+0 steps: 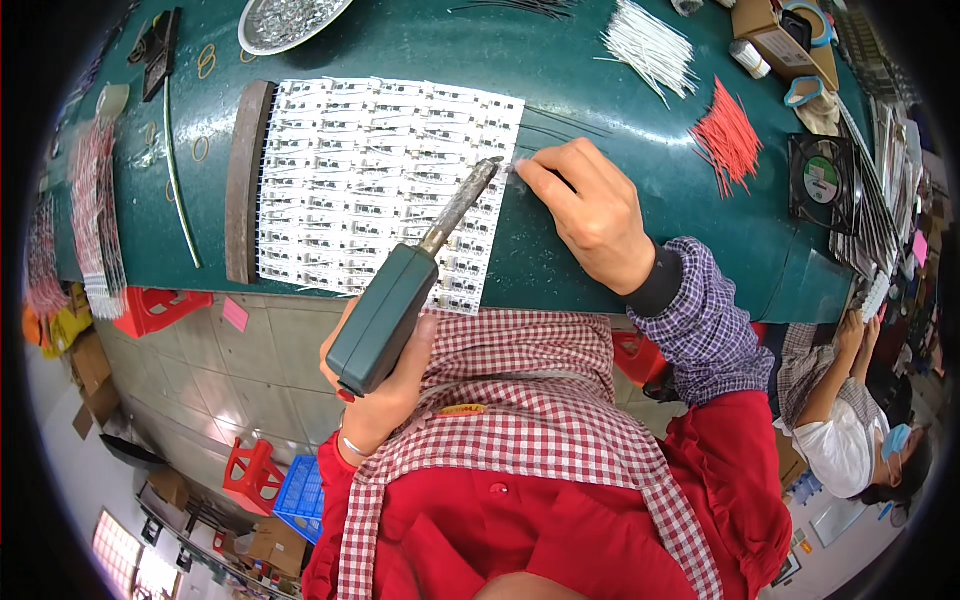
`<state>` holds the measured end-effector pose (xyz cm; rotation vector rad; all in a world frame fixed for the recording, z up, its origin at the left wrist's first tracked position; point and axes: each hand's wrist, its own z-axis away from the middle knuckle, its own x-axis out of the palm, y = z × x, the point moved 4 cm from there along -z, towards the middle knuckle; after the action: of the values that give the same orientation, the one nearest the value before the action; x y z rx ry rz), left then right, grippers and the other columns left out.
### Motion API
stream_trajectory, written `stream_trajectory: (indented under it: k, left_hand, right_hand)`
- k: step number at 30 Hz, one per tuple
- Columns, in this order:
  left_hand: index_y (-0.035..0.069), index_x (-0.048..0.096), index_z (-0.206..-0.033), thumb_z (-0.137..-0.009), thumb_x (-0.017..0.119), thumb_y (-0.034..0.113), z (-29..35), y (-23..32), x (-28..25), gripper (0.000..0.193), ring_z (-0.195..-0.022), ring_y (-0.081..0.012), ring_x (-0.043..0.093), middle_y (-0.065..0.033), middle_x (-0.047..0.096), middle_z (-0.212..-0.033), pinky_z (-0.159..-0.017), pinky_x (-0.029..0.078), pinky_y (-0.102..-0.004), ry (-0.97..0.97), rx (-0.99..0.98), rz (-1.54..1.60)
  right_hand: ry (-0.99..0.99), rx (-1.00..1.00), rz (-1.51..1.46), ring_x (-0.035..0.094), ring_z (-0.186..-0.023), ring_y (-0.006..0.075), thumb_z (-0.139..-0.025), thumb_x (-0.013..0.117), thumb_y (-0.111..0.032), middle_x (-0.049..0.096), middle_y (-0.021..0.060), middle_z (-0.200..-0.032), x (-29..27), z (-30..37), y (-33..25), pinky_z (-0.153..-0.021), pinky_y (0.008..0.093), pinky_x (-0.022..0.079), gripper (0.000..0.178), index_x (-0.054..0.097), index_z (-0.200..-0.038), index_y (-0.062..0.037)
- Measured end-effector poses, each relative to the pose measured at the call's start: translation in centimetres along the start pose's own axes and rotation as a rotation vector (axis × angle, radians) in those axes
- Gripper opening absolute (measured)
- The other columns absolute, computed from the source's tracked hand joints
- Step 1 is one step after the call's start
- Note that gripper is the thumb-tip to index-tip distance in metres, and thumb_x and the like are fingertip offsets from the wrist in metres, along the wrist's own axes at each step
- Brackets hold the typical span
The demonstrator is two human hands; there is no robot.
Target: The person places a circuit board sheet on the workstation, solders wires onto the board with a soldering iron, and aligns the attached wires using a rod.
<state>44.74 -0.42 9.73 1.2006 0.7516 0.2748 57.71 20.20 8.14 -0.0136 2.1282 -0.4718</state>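
Observation:
My left hand is wrapped round the dark green handle of a soldering iron. Its metal barrel slants up and to the right, and the tip is at the right edge of a white panel of small circuit boards. Just right of that tip, my right hand has thumb and forefinger pinched together; whatever is between them is too small to make out. Rows of small dark parts and thin wires cover the panel. A few dark wires stick out past its upper right edge.
A dark bar lies along the panel's left side. Bundles of white wires and red wires rest on the green table. A bowl of small metal bits stands at the back. Another person sits at the right.

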Motion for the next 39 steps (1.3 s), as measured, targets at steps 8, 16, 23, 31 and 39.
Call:
stream_trajectory:
  k: [8,16,23,31,39]
  left_hand:
    - [-0.006,0.068,-0.098,-0.076,0.074,-0.001,0.6,-0.5,-0.4,0.023,-0.071,-0.0176,0.064,-0.0127,0.067,-0.087,-0.064,0.051,-0.0282,0.042,-0.024,0.045]
    - [-0.005,0.068,-0.098,-0.076,0.074,-0.001,0.8,-0.7,-0.6,0.023,-0.072,-0.0169,0.064,-0.0118,0.067,-0.088,-0.064,0.051,-0.0274,0.045,0.005,0.027]
    - [-0.006,0.068,-0.098,-0.075,0.074,-0.002,1.1,-0.6,-0.7,0.024,-0.072,-0.0171,0.064,-0.0130,0.067,-0.088,-0.064,0.051,-0.0272,0.030,-0.033,0.047]
    - [-0.007,0.068,-0.098,-0.074,0.074,-0.002,0.8,0.1,-0.5,0.025,-0.069,-0.0174,0.064,-0.0136,0.066,-0.088,-0.062,0.050,-0.0276,-0.024,0.052,-0.031]
    - [-0.006,0.068,-0.097,-0.074,0.073,-0.002,0.8,0.1,-0.4,0.024,-0.067,-0.0171,0.063,-0.0126,0.065,-0.086,-0.059,0.049,-0.0280,-0.066,0.027,-0.063]
  right_hand:
    - [0.021,0.009,0.003,0.058,-0.076,0.0221,-0.067,0.064,0.000,0.059,0.0073,-0.087,0.1,0.3,-0.1,-0.064,0.0310,0.051,0.025,0.063,-0.093,0.0005]
    - [0.090,0.003,-0.039,0.059,-0.073,0.0248,-0.065,0.066,0.008,0.062,0.0102,-0.087,-0.6,0.1,-0.7,-0.062,0.0351,0.049,0.032,0.065,-0.096,0.0013]
    - [0.000,0.010,-0.066,0.060,-0.071,0.0236,-0.065,0.068,0.006,0.063,0.0087,-0.085,-0.4,0.6,-1.0,-0.060,0.0336,0.047,0.031,0.066,-0.095,0.0002]
    - [-0.019,-0.005,-0.033,0.060,-0.071,0.0221,-0.066,0.067,0.004,0.063,0.0066,-0.085,-0.3,0.7,-1.1,-0.060,0.0327,0.047,0.029,0.066,-0.094,-0.0008]
    - [0.001,-0.032,0.034,0.057,-0.074,0.0189,-0.068,0.064,-0.006,0.058,0.0039,-0.082,0.0,0.9,-1.0,-0.063,0.0298,0.046,0.022,0.065,-0.090,-0.0028]
